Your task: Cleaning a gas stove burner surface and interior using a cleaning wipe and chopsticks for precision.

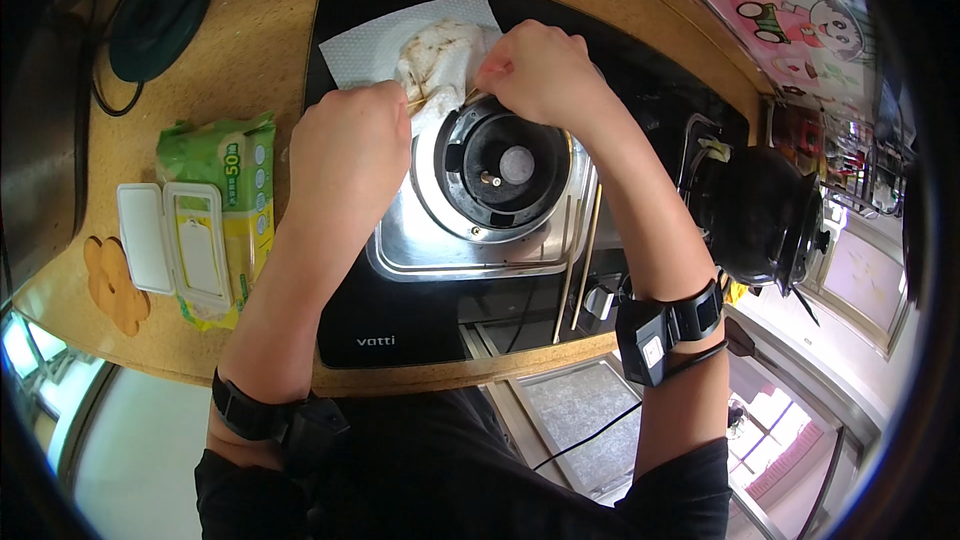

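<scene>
Over the far edge of a gas burner, both fists are closed close together. The burner's open black ring shows a brass-coloured igniter tip and a round grey centre. A soiled white wipe hangs between the hands and lies partly on a white paper towel. Thin yellowish stick ends show on both sides of the wipe's lower part; its folds hide the middle. My left hand grips the left end, and my right hand pinches the right one. Their fingertips are mostly hidden.
Two wooden chopsticks lie across the steel drip tray and black glass hob. Left stand an opened wet-wipe pack, a wooden coaster and a dark round base with a cord. A black pot sits on the right.
</scene>
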Demonstrator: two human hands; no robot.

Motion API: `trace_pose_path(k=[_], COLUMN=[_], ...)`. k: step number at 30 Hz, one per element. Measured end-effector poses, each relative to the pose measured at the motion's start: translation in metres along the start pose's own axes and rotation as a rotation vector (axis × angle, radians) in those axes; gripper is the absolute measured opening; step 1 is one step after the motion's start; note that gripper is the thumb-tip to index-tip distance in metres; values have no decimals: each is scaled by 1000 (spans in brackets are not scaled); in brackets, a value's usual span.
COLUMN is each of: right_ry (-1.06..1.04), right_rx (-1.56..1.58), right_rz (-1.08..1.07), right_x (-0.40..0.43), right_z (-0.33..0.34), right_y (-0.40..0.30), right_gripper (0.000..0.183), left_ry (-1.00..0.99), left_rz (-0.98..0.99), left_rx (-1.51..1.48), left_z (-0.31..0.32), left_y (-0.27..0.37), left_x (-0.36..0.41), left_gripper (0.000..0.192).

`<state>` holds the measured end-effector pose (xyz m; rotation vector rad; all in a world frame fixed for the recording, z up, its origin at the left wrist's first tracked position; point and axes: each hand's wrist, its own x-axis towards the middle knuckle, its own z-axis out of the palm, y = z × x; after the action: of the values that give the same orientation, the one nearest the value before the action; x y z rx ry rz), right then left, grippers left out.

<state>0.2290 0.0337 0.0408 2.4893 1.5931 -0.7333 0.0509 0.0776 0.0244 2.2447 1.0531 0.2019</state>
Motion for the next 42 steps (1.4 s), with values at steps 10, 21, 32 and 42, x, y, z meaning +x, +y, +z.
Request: trace_pose_path(k=[10,21,32,42], right_ry=[-82,11,88,160], right_rx=[15,183,67,-74], right_rz=[-26,5,-177,-390], right_x=[1,18,3,5], right_z=[-3,1,5,-1], right_y=[-2,16,9,4], right_gripper=[18,20,19,8], left_ry=[-49,49,-27,-55], left_rz=[-14,58,35,-34], left_rx=[40,48,8,22], left_z=[-1,2,-8,-9], left_y=[1,2,0,0], left_x=[0,20,4,-1], left_gripper=[10,16,11,12])
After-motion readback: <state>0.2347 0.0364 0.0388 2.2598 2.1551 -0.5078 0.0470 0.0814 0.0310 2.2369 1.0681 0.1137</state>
